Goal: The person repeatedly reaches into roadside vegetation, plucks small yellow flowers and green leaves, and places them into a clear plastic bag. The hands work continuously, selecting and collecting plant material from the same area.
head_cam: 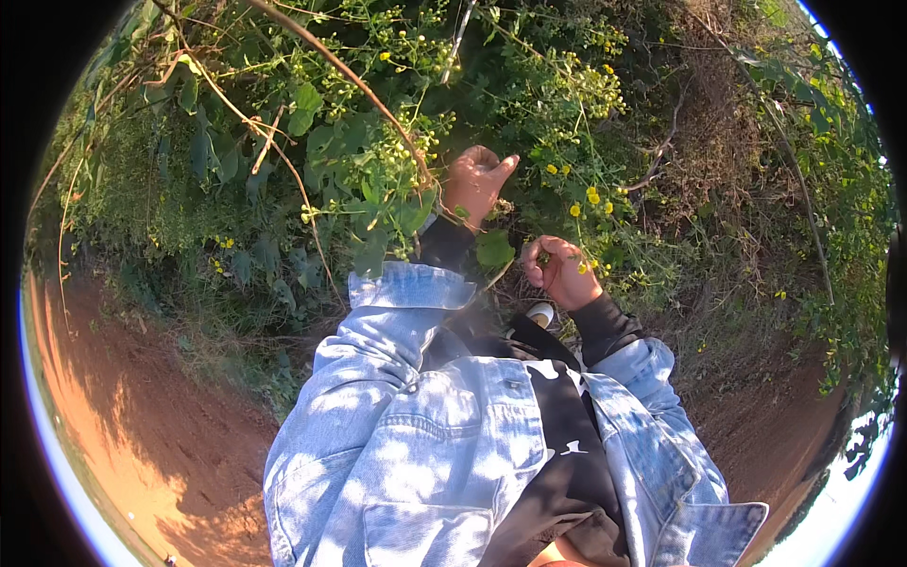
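My left hand point(475, 183) reaches into a thicket of green plants, thumb stretched to the right and fingers curled; whether anything is inside them I cannot tell. Leafy stems with round green buds point(397, 152) stand just left of it, and some leaves cover part of its sleeve. Lower and to the right, my right hand point(563, 273) is loosely curled, its fingertips turned inward, with its contents unclear. Small yellow flowers point(594, 198) grow above and beside that hand. A broad green leaf point(494, 248) lies between the two wrists.
A brown woody stem point(354, 78) arches down from the top toward my left wrist. Thin bare twigs point(283, 156) cross the left side. Dry brush point(716, 127) stands at the right, and reddish bare soil point(142, 411) slopes at lower left. A shoe point(542, 314) shows below my hands.
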A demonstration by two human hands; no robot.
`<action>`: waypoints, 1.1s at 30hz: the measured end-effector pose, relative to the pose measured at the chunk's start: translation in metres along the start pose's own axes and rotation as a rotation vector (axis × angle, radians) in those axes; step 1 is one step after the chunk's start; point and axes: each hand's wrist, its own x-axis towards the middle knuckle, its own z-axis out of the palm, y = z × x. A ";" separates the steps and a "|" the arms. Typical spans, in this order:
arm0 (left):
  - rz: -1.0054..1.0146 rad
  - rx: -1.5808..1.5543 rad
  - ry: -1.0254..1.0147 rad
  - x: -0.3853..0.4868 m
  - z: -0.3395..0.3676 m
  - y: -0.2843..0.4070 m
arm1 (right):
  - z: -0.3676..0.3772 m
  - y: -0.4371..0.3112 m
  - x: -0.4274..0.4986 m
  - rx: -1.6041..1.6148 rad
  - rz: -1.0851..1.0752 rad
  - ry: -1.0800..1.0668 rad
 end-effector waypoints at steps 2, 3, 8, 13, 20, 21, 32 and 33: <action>-0.071 -0.144 -0.139 0.005 0.012 -0.014 | -0.002 0.001 -0.002 0.000 0.013 0.043; -0.053 -0.352 -0.194 0.011 0.016 -0.026 | -0.001 0.003 -0.003 0.005 0.009 0.063; -0.423 -1.117 -0.947 0.065 0.020 -0.112 | 0.003 0.007 -0.010 0.019 0.101 0.094; -0.479 -1.269 -0.841 0.074 0.053 -0.164 | 0.005 0.008 -0.011 0.043 0.124 0.078; -0.452 -1.265 -0.758 0.076 0.065 -0.189 | 0.001 0.009 -0.009 -0.021 0.095 0.183; -0.449 -1.258 -0.756 0.078 0.066 -0.195 | 0.000 0.008 -0.008 -0.015 0.085 0.187; -0.319 -1.773 -0.294 0.042 0.069 -0.138 | 0.003 0.008 -0.006 0.011 0.105 0.179; -0.335 -1.773 -0.247 0.036 0.068 -0.122 | 0.003 0.008 -0.006 -0.010 0.109 0.203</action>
